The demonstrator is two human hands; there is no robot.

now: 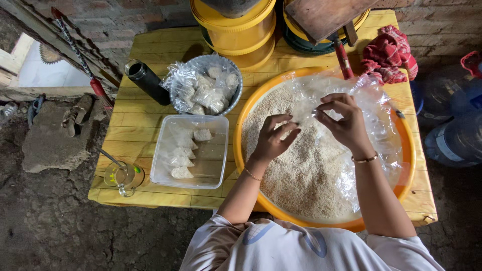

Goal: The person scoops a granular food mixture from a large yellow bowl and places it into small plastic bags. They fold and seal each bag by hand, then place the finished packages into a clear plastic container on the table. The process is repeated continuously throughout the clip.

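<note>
A wide orange basin [407, 165] full of pale grain [296, 175] sits on a yellow wooden table [135, 120]. Over the grain, my right hand [344, 123] pinches the mouth of a small clear plastic bag [307, 108]. My left hand [273, 138] hovers beside it with fingers curled toward the same bag, touching its edge. A large crumpled clear plastic sheet [374, 108] lies across the basin's right half.
A clear rectangular tub [213, 168] holds several filled small packets. A round bowl [236, 83] behind it holds bagged packets. A black bottle [146, 80], a glass with a spoon [123, 176], yellow buckets [236, 30], a red cloth [389, 55] and water jugs [454, 140] surround them.
</note>
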